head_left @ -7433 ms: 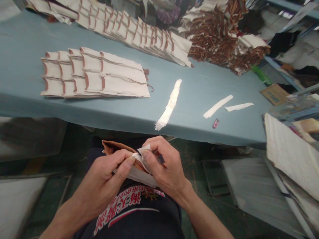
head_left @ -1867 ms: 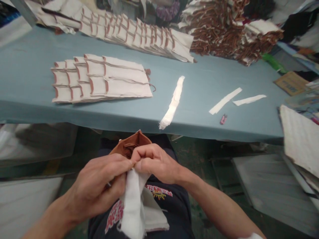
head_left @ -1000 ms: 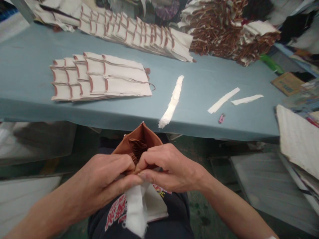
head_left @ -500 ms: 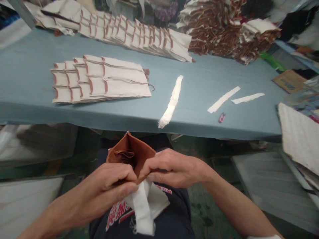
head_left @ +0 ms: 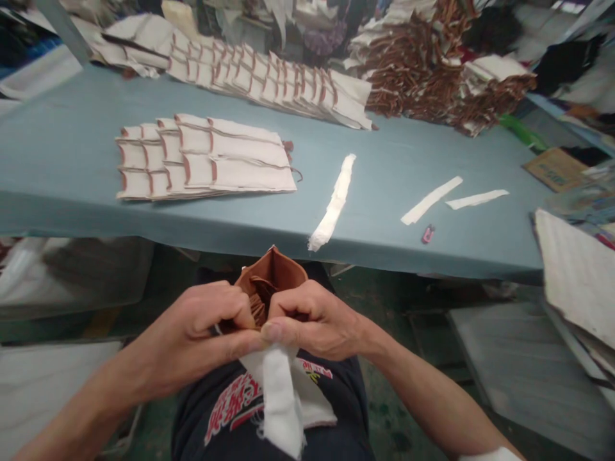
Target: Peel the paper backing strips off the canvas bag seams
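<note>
Over my lap, below the table's front edge, my left hand (head_left: 202, 333) and my right hand (head_left: 312, 320) are both closed on one brown fabric piece (head_left: 270, 278). It stands up between them, bunched into folds. Thumbs and fingertips meet in a pinch at its lower edge. A white cloth strip (head_left: 281, 400) hangs down from that pinch over my dark printed shirt.
The blue table (head_left: 57, 160) carries a flat stack of cream pieces with brown trim (head_left: 206, 160), a long row of the same (head_left: 269, 80) at the back, a brown-edged heap (head_left: 423, 64), loose white strips (head_left: 334, 202) (head_left: 430, 200) and a small pink object (head_left: 427, 234). Boards (head_left: 576, 275) lie at right.
Both hands drew closer together and squeezed the brown piece tighter, so it stands narrower and more bunched. The white strip still hangs below. The view shifted slightly.
</note>
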### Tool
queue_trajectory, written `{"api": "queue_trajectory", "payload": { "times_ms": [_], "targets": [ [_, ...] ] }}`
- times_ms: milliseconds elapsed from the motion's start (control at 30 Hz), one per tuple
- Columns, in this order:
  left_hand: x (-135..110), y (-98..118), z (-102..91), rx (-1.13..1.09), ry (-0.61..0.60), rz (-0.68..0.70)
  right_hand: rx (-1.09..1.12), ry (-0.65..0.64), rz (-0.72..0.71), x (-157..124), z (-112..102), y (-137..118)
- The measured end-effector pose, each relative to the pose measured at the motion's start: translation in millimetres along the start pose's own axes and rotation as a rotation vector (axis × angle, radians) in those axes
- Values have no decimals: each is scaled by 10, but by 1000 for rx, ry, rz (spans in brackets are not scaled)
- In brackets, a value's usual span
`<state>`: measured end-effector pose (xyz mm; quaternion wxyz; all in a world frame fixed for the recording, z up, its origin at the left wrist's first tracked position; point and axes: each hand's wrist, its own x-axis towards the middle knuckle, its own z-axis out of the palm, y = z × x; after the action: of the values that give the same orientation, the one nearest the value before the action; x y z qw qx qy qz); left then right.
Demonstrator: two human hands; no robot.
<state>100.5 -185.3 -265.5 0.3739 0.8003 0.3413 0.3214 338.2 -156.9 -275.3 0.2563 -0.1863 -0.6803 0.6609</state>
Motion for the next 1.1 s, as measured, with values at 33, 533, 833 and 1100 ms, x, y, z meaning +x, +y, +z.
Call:
{"api": "queue_trajectory", "payload": {
  "times_ms": [33,533,833,1100],
  "targets": [
    [7,-32,-18,-51,-32,-30,-11,24,2,1,3,5],
    [-13,72,-420,-158,-27,-213,-465,251,-77,-114,-290,-531],
    [11,144,-314,-54,-111,-277,-601,177,66,54,-474,-62],
    [55,304,-306,-74,-32,-172,-716,23,-182,173,-215,-485]
  ]
}}
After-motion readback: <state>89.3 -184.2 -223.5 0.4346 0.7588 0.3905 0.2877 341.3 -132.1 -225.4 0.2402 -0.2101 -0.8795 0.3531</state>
